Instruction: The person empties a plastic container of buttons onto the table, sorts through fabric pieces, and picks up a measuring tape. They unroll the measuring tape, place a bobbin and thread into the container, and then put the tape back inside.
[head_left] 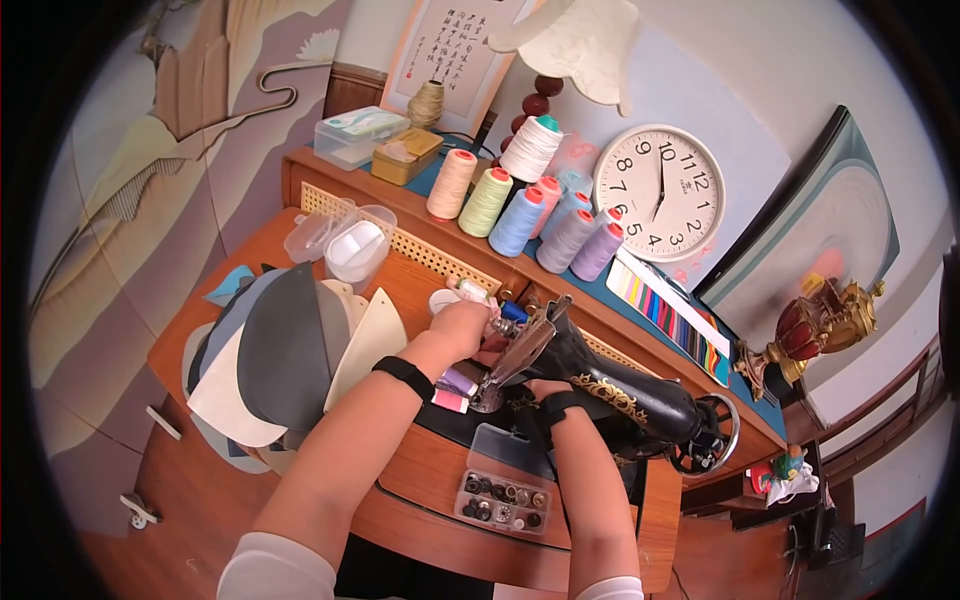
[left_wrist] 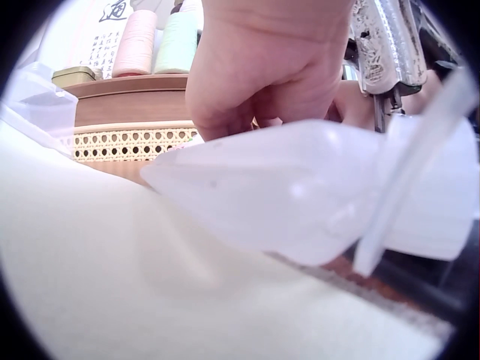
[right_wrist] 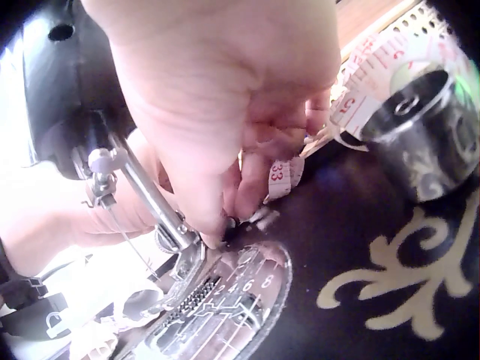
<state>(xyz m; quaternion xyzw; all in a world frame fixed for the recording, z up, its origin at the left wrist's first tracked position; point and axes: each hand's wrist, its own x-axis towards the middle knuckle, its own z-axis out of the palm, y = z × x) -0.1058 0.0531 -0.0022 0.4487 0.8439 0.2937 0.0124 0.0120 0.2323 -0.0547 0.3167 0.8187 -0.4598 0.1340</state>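
A black sewing machine [head_left: 605, 395] with gold ornament stands on the wooden table. My left hand [head_left: 465, 328] is bent down left of its needle end; the fingertips are hidden. In the right wrist view my right hand [right_wrist: 225, 112] reaches behind the presser foot [right_wrist: 187, 259], with thumb and fingertips pinched at a small pale thing [right_wrist: 259, 221] beside the round needle plate [right_wrist: 247, 292]. A tape measure [right_wrist: 349, 112] runs past those fingers. Below the left hand, a translucent white plastic piece [left_wrist: 270, 187] with a tapered end fills the foreground. Purple spool [head_left: 458, 381] and pink spool [head_left: 450, 401] lie by the needle.
Stacked grey and cream fabric pieces [head_left: 285, 345] lie at left, beside a clear plastic box [head_left: 360, 245]. A compartment case of bobbins [head_left: 503, 500] stands open in front. Several thread cones [head_left: 485, 200] line the back shelf, near a clock [head_left: 658, 192] and a colour card [head_left: 670, 315].
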